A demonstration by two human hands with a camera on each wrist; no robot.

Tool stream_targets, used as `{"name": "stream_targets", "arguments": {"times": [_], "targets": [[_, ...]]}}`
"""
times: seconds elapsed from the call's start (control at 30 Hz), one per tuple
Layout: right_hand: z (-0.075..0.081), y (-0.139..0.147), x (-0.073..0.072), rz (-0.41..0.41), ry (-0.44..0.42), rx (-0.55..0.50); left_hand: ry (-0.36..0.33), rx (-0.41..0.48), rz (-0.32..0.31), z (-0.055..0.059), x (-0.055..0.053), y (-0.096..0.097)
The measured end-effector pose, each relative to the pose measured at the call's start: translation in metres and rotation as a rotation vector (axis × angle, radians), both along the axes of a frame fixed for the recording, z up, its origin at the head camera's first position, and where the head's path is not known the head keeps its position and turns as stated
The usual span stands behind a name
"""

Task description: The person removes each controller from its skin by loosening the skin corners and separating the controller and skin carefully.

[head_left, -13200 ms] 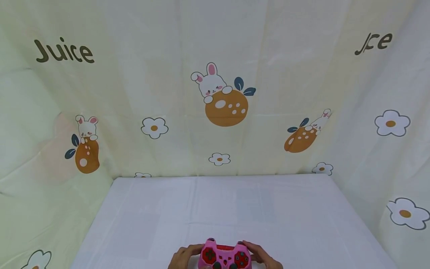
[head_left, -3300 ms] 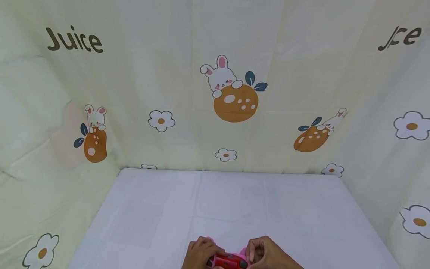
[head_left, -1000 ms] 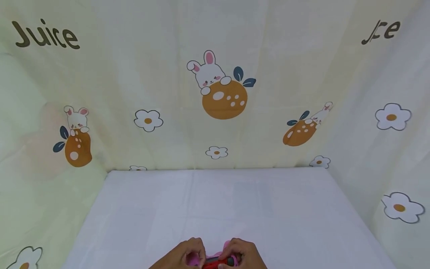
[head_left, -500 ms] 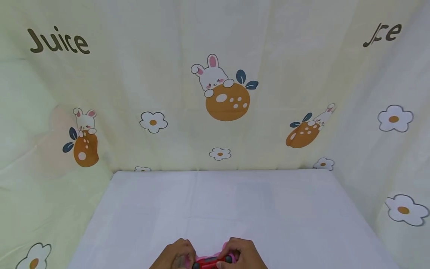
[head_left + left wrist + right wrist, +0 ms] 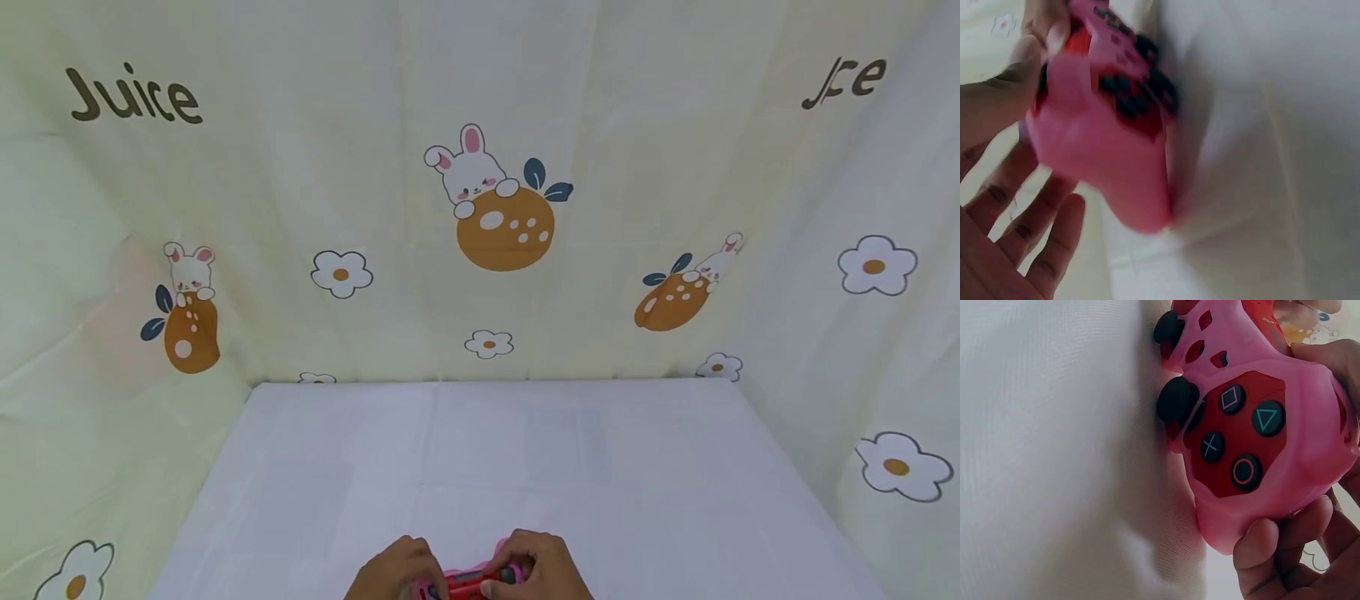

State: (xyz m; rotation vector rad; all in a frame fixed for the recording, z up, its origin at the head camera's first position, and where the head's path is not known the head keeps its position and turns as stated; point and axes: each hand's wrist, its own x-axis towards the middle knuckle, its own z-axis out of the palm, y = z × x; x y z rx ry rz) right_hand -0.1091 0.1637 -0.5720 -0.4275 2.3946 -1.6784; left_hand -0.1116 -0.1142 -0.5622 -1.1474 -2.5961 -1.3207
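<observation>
Between the fingers, the controller (image 5: 1211, 470) in its pink sleeve (image 5: 1309, 434) is pinched by the left hand (image 5: 397, 568), lower fingers (image 5: 1059, 242) apart, and clasped by the right hand (image 5: 546, 568). Light, stiff, soft-skinned handling is expected; both handles (image 5: 1135, 197) are best gripped.

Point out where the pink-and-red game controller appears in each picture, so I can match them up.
Head: the controller is at the bottom edge, near the middle, between the left hand and the right hand.
Left wrist: the controller is left of centre, reaching the top edge, blurred.
Right wrist: the controller fills much of the right half, symbol buttons showing.
Shared landmark: the white tabletop.
</observation>
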Motion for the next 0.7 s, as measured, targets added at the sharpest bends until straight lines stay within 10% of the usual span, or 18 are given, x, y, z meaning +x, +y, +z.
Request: {"name": "stream_targets", "arguments": {"times": [0.17, 0.5, 0.7], "targets": [[0.000, -0.001, 0.000, 0.010, 0.013, -0.017, 0.185, -0.056, 0.083, 0.003, 0.009, 0.010], [0.001, -0.003, -0.001, 0.002, -0.025, -0.009, 0.077, -0.262, 0.078, 0.026, 0.010, 0.016], [0.002, -0.005, -0.002, 0.006, -0.019, -0.006, 0.257, -0.274, 0.143, 0.021, 0.013, 0.017]]}}
